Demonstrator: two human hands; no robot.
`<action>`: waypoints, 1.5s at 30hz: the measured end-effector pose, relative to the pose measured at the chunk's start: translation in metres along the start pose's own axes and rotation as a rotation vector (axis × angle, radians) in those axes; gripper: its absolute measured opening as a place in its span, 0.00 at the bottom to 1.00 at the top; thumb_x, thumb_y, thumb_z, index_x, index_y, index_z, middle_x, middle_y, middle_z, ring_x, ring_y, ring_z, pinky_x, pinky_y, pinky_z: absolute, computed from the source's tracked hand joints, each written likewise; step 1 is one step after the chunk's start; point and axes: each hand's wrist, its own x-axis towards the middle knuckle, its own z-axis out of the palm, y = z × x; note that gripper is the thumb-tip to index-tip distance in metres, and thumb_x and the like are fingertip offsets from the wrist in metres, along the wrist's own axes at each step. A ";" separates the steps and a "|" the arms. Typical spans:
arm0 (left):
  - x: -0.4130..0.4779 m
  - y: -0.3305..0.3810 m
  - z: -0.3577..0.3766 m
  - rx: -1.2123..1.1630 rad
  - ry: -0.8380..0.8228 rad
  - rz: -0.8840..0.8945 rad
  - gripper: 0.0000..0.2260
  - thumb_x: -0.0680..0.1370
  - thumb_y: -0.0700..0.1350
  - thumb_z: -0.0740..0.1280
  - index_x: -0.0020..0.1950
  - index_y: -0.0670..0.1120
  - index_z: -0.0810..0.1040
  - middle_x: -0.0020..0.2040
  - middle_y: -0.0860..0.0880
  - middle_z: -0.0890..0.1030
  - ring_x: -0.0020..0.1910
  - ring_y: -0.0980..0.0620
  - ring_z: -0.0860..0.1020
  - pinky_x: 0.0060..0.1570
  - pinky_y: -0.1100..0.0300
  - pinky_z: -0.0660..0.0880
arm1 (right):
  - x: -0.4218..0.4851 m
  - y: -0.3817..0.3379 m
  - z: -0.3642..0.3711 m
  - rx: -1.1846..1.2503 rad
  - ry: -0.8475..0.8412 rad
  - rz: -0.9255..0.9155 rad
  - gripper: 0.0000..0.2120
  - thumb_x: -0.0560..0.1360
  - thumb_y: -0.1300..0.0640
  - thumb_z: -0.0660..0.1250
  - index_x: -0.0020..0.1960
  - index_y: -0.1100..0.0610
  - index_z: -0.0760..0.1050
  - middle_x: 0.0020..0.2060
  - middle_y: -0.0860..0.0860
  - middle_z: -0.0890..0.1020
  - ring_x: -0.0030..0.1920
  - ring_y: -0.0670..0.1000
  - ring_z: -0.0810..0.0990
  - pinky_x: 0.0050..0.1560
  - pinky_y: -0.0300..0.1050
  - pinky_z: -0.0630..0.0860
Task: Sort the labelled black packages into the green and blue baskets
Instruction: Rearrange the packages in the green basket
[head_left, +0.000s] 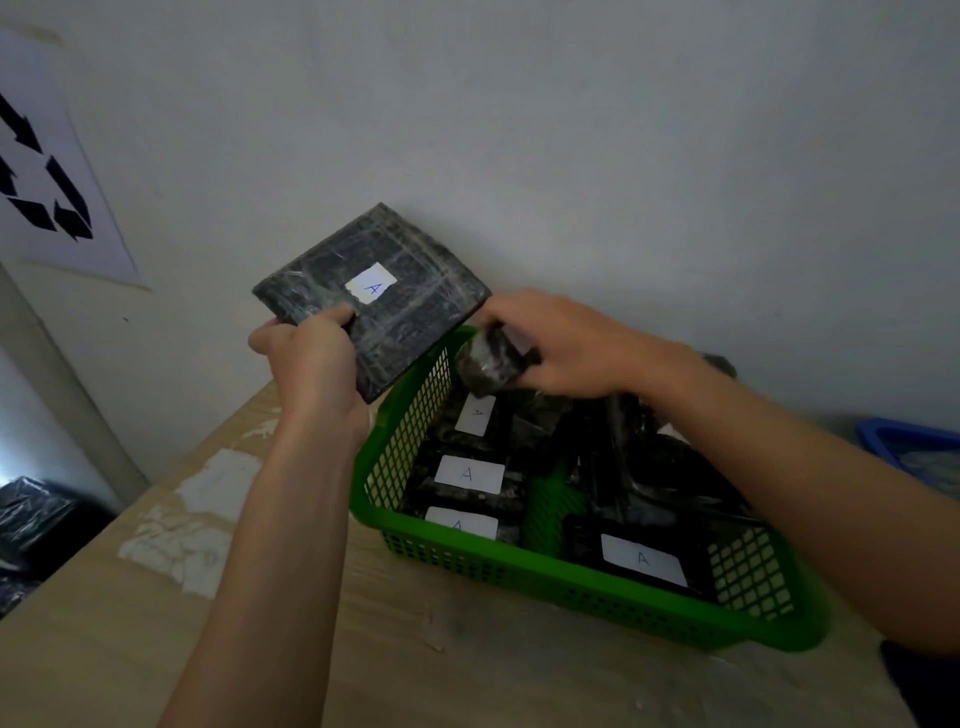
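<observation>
My left hand (311, 358) grips a flat black package (400, 312) with a white label marked A, held up above the far left corner of the green basket (571, 582). My right hand (561, 348) grips a smaller rounded black package (488, 366) over the basket's far side. Inside the basket lie several black packages with white A labels (470, 474). A corner of the blue basket (904, 434) shows at the right edge.
The green basket stands on a worn wooden table (208, 597) against a pale wall. A recycling poster (47, 176) hangs on the wall at left. More black packages (31, 514) lie low beyond the table's left edge.
</observation>
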 end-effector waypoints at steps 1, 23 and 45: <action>0.000 0.000 0.000 0.006 0.009 0.014 0.17 0.81 0.35 0.64 0.64 0.47 0.61 0.58 0.45 0.74 0.56 0.47 0.81 0.46 0.44 0.85 | -0.005 0.000 -0.011 0.086 -0.008 0.052 0.20 0.72 0.52 0.77 0.61 0.50 0.73 0.52 0.49 0.80 0.50 0.49 0.78 0.49 0.49 0.74; -0.012 -0.008 0.009 0.013 -0.058 -0.037 0.21 0.80 0.31 0.64 0.64 0.47 0.58 0.62 0.41 0.73 0.57 0.44 0.81 0.47 0.44 0.85 | -0.036 -0.002 -0.007 -0.204 -0.020 -0.080 0.27 0.68 0.49 0.78 0.63 0.52 0.74 0.52 0.51 0.81 0.51 0.52 0.80 0.44 0.50 0.79; -0.072 -0.075 0.017 0.034 -0.151 -0.332 0.29 0.75 0.29 0.70 0.74 0.38 0.65 0.67 0.35 0.77 0.61 0.35 0.80 0.38 0.42 0.84 | -0.141 0.006 -0.016 0.338 0.612 0.189 0.29 0.61 0.56 0.86 0.56 0.51 0.76 0.49 0.51 0.83 0.49 0.48 0.84 0.49 0.45 0.82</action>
